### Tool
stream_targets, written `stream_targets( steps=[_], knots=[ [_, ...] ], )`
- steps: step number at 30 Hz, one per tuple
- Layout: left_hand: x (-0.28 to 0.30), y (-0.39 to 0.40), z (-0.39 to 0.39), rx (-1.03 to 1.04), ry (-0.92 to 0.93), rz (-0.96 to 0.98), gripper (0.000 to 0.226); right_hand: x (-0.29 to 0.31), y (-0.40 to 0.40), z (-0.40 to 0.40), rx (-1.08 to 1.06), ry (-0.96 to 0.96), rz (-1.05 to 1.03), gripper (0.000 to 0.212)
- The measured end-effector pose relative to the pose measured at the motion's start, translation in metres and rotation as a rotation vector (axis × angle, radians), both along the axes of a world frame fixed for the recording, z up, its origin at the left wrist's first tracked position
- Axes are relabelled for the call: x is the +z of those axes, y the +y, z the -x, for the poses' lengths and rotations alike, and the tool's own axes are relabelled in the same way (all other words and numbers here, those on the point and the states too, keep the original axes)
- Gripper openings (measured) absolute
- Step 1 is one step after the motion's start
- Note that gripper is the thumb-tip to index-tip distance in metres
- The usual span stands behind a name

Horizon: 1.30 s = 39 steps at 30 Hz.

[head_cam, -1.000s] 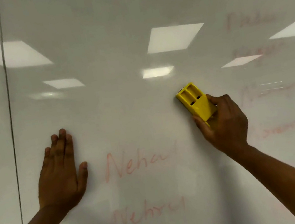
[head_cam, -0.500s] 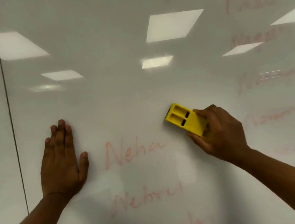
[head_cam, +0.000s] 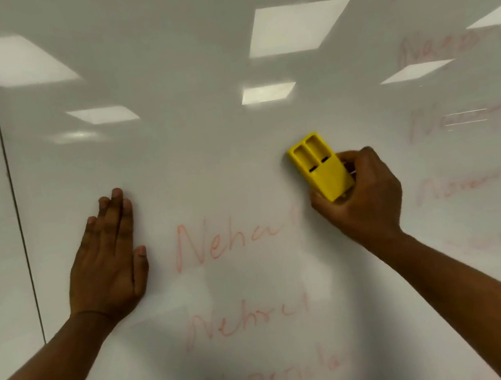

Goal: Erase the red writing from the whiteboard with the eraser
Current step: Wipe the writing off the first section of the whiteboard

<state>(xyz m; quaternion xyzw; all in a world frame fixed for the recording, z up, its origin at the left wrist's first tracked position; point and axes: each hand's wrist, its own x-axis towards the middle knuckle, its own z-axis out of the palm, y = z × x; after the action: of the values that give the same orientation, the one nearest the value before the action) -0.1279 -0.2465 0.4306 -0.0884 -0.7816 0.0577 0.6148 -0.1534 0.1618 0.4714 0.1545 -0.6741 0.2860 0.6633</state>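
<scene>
Head cam: looking straight at a glossy whiteboard (head_cam: 203,151), with both of the person's bare arms reaching up to it.
Landmark: going with the red word "Neha" (head_cam: 234,239) near the middle of the board, everything else is placed off that.
Eraser (head_cam: 321,168): yellow plastic block, sitting just up and to the right of "Neha", right past the last letter. It's lying flat against the board and tilting a bit to the left, with two recessed slots showing on its back.
Right hand (head_cam: 361,194): wrapping the lower end of the eraser, fingers curled tight around it and pressing it onto the board. So a closed grip, holding the eraser.
Left hand (head_cam: 108,260): resting flat on the board just left of "Neha", palm down, fingers straight and together, thumb sticking out toward the word. Holding nothing.
Writing below: two more red words stacking under "Neha", one reading like "Nehru" (head_cam: 247,319) and a longer blurry one (head_cam: 277,379) under that which I can't really read.
Writing to the right: a column of faint smeary red words (head_cam: 462,114) well off to the right of "Neha", too blurred to make out.
Seam: a dark vertical line (head_cam: 15,209) running down the board well to the left of "Neha", past the left hand.
Reflections: bright ceiling light panels (head_cam: 294,26) glaring off the board above the word.
</scene>
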Motion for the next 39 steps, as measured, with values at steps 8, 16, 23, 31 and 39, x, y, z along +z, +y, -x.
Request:
stream_targets(
  steps=[8, 16, 23, 31, 39],
  knots=[
    [-0.002, -0.003, 0.003, -0.017, 0.035, -0.007, 0.076, -0.038, -0.018, 0.002, -0.136, 0.037, -0.232, 0.064],
    [-0.002, -0.004, 0.006, -0.023, 0.031, -0.028, 0.076, -0.046, -0.032, 0.001, -0.095, -0.003, -0.097, 0.062],
    [-0.023, 0.015, 0.003, -0.017, -0.002, -0.145, 0.079, -0.045, -0.016, 0.001, -0.131, -0.011, -0.109, 0.058],
    [-0.035, 0.012, 0.007, 0.003, 0.007, -0.099, 0.089, -0.075, -0.038, -0.003, -0.118, 0.034, -0.277, 0.062],
    [-0.037, 0.012, 0.006, 0.014, 0.019, 0.016, 0.087, -0.050, -0.067, -0.011, -0.003, 0.018, -0.161, 0.057]
  ],
)
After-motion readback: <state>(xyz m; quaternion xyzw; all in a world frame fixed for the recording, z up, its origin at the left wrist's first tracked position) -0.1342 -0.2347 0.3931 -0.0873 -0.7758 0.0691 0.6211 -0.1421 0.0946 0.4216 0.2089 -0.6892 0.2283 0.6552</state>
